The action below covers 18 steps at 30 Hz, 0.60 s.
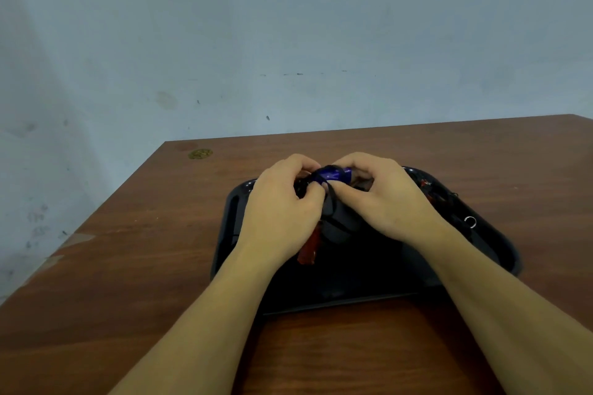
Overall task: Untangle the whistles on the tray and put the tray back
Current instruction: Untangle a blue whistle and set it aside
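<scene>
A black tray [359,282] lies on the brown wooden table [144,266]. Above its far half, my left hand [282,208] and my right hand [382,196] meet, fingers curled round a blue whistle [332,175] and its black cord [332,199]. A loop of cord hangs down between the hands. A red whistle [308,248] dangles under my left hand. More cord and a red piece [426,183] lie at the tray's right side, along with a silver key ring [470,221]. Exact finger grips are hidden.
A pale blue wall [288,42] stands behind the table. The table's left edge runs diagonally [96,218], with a round gold mark [200,154] near its far left corner. Bare wood surrounds the tray on the left and near side.
</scene>
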Each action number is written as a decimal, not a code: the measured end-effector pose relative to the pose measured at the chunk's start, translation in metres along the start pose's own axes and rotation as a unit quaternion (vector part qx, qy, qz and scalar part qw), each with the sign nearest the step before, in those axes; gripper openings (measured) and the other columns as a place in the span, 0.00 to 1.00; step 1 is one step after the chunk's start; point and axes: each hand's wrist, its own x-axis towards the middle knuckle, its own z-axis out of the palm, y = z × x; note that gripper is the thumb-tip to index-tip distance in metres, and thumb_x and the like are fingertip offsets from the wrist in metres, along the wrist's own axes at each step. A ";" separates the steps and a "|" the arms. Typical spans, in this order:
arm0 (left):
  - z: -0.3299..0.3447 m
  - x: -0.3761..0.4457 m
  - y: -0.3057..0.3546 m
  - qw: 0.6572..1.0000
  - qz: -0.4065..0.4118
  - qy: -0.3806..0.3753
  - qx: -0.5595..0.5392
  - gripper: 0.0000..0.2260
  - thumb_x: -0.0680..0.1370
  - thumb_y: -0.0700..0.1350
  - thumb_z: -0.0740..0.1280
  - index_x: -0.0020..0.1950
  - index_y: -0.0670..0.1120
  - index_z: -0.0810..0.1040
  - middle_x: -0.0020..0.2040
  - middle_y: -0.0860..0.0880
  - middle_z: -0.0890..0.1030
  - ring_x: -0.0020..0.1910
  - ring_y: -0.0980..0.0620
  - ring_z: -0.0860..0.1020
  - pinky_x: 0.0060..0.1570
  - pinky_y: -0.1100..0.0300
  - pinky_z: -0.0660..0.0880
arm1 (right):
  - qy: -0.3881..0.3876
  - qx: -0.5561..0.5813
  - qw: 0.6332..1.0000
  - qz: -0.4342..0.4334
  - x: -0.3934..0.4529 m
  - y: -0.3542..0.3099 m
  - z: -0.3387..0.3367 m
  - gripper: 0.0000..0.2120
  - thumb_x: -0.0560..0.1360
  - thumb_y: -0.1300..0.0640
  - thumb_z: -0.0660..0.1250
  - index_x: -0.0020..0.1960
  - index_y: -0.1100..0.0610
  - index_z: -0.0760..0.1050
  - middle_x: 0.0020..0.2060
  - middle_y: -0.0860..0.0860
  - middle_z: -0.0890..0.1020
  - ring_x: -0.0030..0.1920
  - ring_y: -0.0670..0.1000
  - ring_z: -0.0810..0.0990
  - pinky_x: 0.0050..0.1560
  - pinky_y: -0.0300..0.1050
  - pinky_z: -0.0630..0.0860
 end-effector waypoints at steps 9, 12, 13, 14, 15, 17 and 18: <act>-0.002 -0.001 0.002 0.998 0.060 0.017 -0.002 0.05 0.81 0.47 0.66 0.54 0.53 0.80 0.45 0.57 0.82 0.45 0.59 0.79 0.47 0.55 0.78 | 0.037 0.135 0.990 0.030 -0.002 -0.003 0.000 0.08 0.81 0.51 0.65 0.54 0.50 0.82 0.34 0.42 0.84 0.36 0.40 0.81 0.39 0.31 0.73; -0.003 -0.001 0.000 0.997 0.049 0.033 -0.049 0.04 0.81 0.47 0.66 0.50 0.53 0.81 0.41 0.56 0.83 0.41 0.57 0.81 0.43 0.54 0.79 | 0.039 0.171 0.984 0.041 -0.002 -0.004 0.000 0.09 0.82 0.55 0.64 0.53 0.52 0.83 0.33 0.43 0.83 0.36 0.41 0.80 0.38 0.33 0.73; -0.003 0.000 0.000 0.996 0.045 0.038 -0.060 0.05 0.81 0.47 0.66 0.48 0.54 0.81 0.40 0.56 0.83 0.40 0.58 0.81 0.42 0.57 0.78 | 0.043 0.193 0.979 0.051 -0.002 -0.004 0.000 0.09 0.82 0.56 0.64 0.52 0.52 0.84 0.33 0.45 0.83 0.37 0.43 0.80 0.37 0.35 0.74; -0.004 0.001 0.000 0.996 0.042 0.044 -0.065 0.05 0.81 0.47 0.67 0.47 0.54 0.81 0.39 0.56 0.83 0.40 0.58 0.80 0.40 0.61 0.77 | 0.048 0.213 0.974 0.060 -0.001 -0.004 0.000 0.09 0.82 0.56 0.64 0.52 0.52 0.84 0.33 0.46 0.83 0.37 0.44 0.79 0.36 0.38 0.74; -0.004 0.001 -0.001 0.996 0.042 0.048 -0.068 0.05 0.81 0.47 0.67 0.47 0.54 0.81 0.39 0.56 0.82 0.40 0.58 0.80 0.39 0.64 0.75 | 0.053 0.227 0.970 0.067 -0.001 -0.004 -0.001 0.09 0.82 0.57 0.65 0.51 0.52 0.84 0.33 0.47 0.83 0.37 0.46 0.78 0.36 0.39 0.73; -0.004 0.002 -0.001 0.995 0.043 0.059 -0.075 0.05 0.80 0.47 0.67 0.46 0.53 0.82 0.39 0.55 0.82 0.41 0.57 0.80 0.39 0.66 0.73 | 0.068 0.236 0.965 0.087 0.000 -0.004 -0.001 0.09 0.82 0.57 0.65 0.50 0.52 0.84 0.33 0.48 0.83 0.36 0.46 0.77 0.36 0.39 0.72; -0.005 0.002 -0.002 0.994 0.042 0.068 -0.076 0.05 0.80 0.47 0.67 0.47 0.53 0.82 0.41 0.54 0.83 0.42 0.57 0.80 0.40 0.67 0.74 | 0.079 0.236 0.964 0.100 0.001 -0.003 -0.001 0.10 0.82 0.57 0.65 0.49 0.52 0.85 0.33 0.48 0.83 0.35 0.45 0.77 0.36 0.38 0.72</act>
